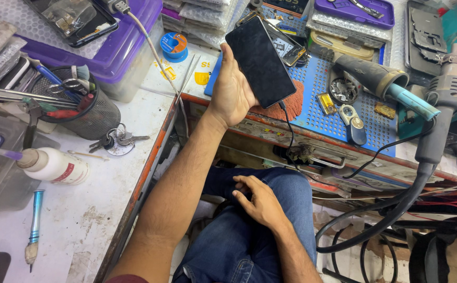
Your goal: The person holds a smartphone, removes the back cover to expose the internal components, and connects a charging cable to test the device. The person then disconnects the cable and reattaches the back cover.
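Black glass fills the head view: a dark-screened smartphone (pixel 260 62) is held upright in the left hand (pixel 232 91), fingers wrapped behind it and thumb along its near edge, above the blue perforated mat (pixel 320 112) on the workbench. A thin black cable (pixel 289 131) is plugged into its lower end and hangs toward the drawer handle (pixel 325 157). The right hand (pixel 260 202) rests loosely curled on the jeans (pixel 233 246), holding nothing. I judge the one-handed grip risky: a snag on the cable could pull the phone loose onto the hot-air tool (pixel 380 81) or the metal parts beside it.
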